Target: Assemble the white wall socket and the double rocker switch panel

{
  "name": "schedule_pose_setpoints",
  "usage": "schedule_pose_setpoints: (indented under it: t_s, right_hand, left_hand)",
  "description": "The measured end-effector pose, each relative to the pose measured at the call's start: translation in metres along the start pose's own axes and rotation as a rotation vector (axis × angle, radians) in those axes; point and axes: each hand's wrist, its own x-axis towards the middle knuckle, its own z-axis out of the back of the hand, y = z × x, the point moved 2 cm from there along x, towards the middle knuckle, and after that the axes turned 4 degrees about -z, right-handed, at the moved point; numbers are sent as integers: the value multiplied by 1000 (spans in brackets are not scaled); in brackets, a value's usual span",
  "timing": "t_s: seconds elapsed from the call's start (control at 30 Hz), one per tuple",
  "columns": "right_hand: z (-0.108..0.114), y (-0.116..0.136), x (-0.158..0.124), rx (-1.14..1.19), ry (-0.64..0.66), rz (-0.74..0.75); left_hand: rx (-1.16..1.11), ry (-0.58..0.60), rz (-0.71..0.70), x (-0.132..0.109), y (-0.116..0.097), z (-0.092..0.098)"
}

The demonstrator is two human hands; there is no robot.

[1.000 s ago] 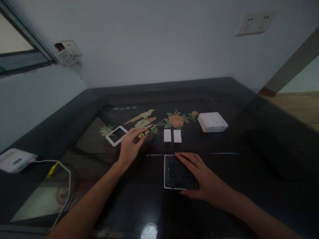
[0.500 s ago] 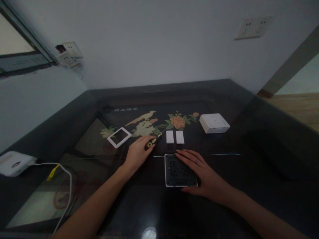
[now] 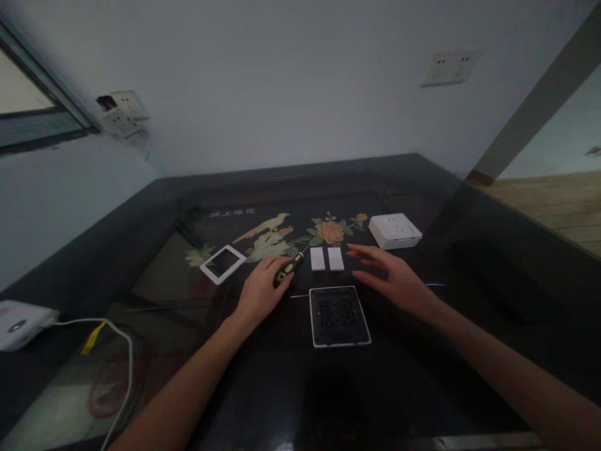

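My left hand (image 3: pixel 263 287) is closed round a black and yellow screwdriver (image 3: pixel 287 269) lying on the dark table. My right hand (image 3: pixel 392 275), fingers apart and holding nothing, is just right of two small white rectangular plates (image 3: pixel 317 259) that lie side by side. Nearer to me, a square switch panel (image 3: pixel 340 316) with a white rim lies with its black back up; neither hand touches it. A white frame (image 3: pixel 223 264) rests left of my left hand. Beyond my right hand sits a white socket block (image 3: pixel 394 230).
A white device (image 3: pixel 23 324) with a pale cable and yellow tag (image 3: pixel 94 338) is at the table's left. The dark glossy table (image 3: pixel 263 388) meets the wall at the back. Wall sockets (image 3: pixel 449 67) are at right and left, above the table.
My right hand has let go of the black-backed panel and moved up and right, beside the small white plates. The view has shifted slightly. My left hand stays on the screwdriver.
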Motion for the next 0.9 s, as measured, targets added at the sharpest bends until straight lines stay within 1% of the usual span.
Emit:
schedule_pose_setpoints:
  t_s: [0.1, 0.17, 0.27, 0.37, 0.43, 0.5, 0.57, 0.63, 0.77, 0.83, 0.9]
  right_hand:
    - [-9, -15, 23, -52, -6, 17]
    - [-17, -24, 31, -89, 1, 29]
    - [-27, -32, 34, -137, 16, 46]
    - [-34, -35, 32, -175, 34, 69]
    - [-37, -35, 32, -196, 45, 85]
    - [-40, -35, 32, -214, 58, 102]
    - [-41, -35, 33, -228, 67, 120]
    - [-42, -34, 33, -237, 69, 135]
    - [-41, -32, 31, -248, 46, 139]
    - [-41, -31, 31, -251, 32, 134]
    - [-42, -31, 31, -252, 26, 131]
  left_hand:
    - [-5, 0, -10, 0, 0, 0]
    - [-4, -6, -7, 0, 2, 0]
    - [-4, -28, 2, 0, 4, 1]
    - [-10, -55, 0, 2, 2, 4]
    - [-23, -66, -28, 2, -4, 8]
    - [-56, -57, -85, 0, -15, 11]
    - [-136, 3, -140, -2, -28, 13]
    - [-263, 125, -148, -6, -41, 14]
    - [-492, 362, -64, -15, -61, 13]
    - [-543, 448, -14, -18, -66, 11]
    - [-562, 497, 19, -20, -68, 8]
